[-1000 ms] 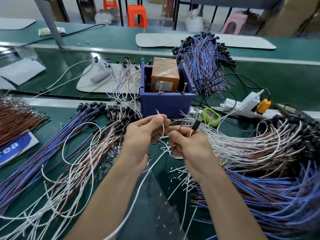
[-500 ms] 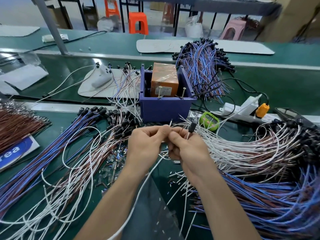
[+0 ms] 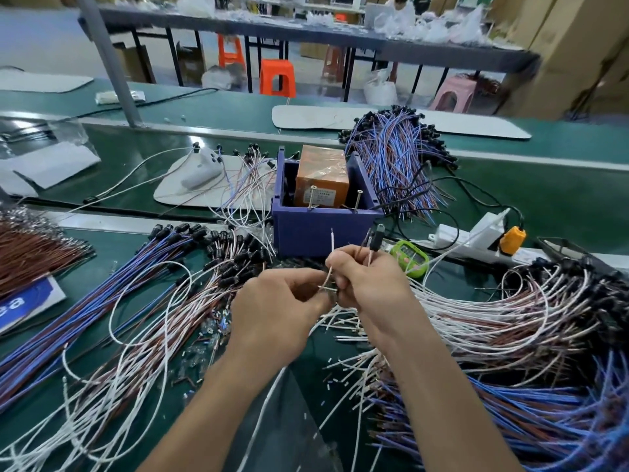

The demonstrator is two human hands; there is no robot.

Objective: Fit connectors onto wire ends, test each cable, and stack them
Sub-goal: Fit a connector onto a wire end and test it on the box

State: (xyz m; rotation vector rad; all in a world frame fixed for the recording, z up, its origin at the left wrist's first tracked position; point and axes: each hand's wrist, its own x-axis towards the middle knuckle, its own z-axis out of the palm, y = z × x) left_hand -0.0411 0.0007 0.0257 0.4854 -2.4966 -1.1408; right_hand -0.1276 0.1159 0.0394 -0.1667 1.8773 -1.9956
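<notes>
My left hand (image 3: 275, 311) and my right hand (image 3: 371, 284) meet fingertip to fingertip above the green bench. Between them they pinch a thin white wire (image 3: 332, 241) whose free end sticks up. My right hand also holds a wire carrying a black connector (image 3: 377, 237) that stands above its fingers. Finished blue and white cables with black connectors (image 3: 190, 267) lie fanned out to the left. A heap of white and brown wires (image 3: 510, 318) lies to the right.
A purple box (image 3: 323, 229) holding an orange block stands just behind my hands. A green gadget (image 3: 410, 260), a white power strip (image 3: 476, 236) with an orange plug, and a blue cable bundle (image 3: 394, 158) sit at the back right. Brown wires (image 3: 30, 250) lie far left.
My hands have come together and shifted slightly away from me, toward the purple box. The white wire end now stands between the two sets of fingertips. The camera has tilted up.
</notes>
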